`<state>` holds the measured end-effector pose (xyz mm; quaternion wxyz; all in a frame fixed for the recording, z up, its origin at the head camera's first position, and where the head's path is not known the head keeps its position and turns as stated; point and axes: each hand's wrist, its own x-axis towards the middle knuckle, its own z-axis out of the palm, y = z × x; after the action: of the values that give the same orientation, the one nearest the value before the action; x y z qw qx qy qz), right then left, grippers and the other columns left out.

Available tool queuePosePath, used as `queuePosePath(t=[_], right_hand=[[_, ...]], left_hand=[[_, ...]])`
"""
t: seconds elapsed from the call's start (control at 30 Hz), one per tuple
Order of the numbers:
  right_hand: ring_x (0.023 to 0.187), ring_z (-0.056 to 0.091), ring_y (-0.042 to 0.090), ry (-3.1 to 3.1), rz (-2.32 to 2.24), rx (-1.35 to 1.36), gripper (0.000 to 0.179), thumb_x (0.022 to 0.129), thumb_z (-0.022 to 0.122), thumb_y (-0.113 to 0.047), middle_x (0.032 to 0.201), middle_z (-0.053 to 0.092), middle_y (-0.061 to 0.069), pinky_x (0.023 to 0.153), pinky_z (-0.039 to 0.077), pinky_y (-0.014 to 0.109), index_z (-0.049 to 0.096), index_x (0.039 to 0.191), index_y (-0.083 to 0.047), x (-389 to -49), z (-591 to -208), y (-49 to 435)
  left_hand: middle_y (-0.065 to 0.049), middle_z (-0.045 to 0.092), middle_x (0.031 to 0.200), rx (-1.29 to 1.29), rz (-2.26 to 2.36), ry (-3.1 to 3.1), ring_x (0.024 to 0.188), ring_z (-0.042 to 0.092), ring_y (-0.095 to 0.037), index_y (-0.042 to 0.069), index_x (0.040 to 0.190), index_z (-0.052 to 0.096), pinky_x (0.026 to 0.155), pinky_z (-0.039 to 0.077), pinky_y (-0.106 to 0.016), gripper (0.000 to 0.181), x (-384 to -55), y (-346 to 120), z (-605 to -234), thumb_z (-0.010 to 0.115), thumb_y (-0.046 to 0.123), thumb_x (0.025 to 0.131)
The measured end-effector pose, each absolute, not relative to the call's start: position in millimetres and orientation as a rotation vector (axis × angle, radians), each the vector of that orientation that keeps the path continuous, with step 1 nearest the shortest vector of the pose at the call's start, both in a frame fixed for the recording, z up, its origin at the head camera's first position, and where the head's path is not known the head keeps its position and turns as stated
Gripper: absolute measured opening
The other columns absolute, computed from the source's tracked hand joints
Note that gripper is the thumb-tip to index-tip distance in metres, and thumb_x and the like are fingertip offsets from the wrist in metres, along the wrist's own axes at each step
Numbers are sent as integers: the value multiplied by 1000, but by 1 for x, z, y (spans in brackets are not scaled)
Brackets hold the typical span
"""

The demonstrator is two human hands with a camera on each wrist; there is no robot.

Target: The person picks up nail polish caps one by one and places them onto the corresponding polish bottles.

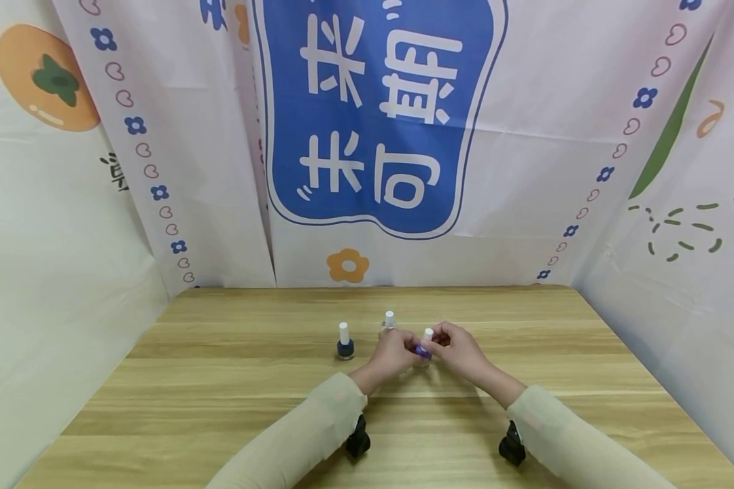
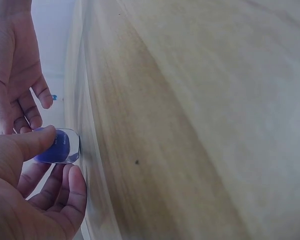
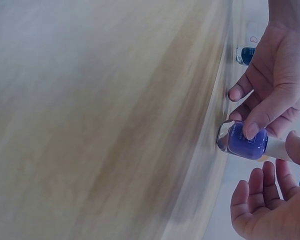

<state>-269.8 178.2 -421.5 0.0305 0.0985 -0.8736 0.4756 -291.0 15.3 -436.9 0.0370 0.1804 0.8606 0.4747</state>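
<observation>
A purple nail polish bottle (image 3: 244, 141) with a white cap (image 3: 277, 148) stands low at the tabletop between both hands. My left hand (image 1: 395, 354) pinches its glass body between thumb and fingers, as the left wrist view shows with the bottle (image 2: 60, 146) under the thumb. On the white cap, the thumb and fingers of my right hand (image 1: 459, 348) grip from the other side. Just behind the left hand, another bottle's white cap (image 1: 389, 318) shows, its lower part mostly hidden. To the left stands a dark nail polish bottle (image 1: 345, 348), upright with a white cap.
The wooden table (image 1: 251, 401) reaches back to a printed white cloth (image 1: 526, 176) with a blue panel (image 1: 367, 115). More cloth hangs along the left and right sides. Black wrist cameras (image 1: 357, 440) sit under both sleeves.
</observation>
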Motion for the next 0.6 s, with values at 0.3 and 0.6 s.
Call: queuePosePath(t=[0.3,0.6], right_hand=[[83,56,17,-2696,1464,292,14,91,69,-15,88,61,3,70,47,30,62,96,-3,-269,-422,176],[82,56,17,-2685,1472,293,16,90,71,-16,88,61,3,70,47,30,62,96,-4,-270,-423,175]], left_hand=[[5,67,75,528,1457,2621,70,58,-8,8,85,74,62,49,-22,12,-293,15,-439,83,8,76],[5,66,75,516,1451,2607,69,57,-9,8,85,73,61,49,-22,12,-293,16,-438,82,7,77]])
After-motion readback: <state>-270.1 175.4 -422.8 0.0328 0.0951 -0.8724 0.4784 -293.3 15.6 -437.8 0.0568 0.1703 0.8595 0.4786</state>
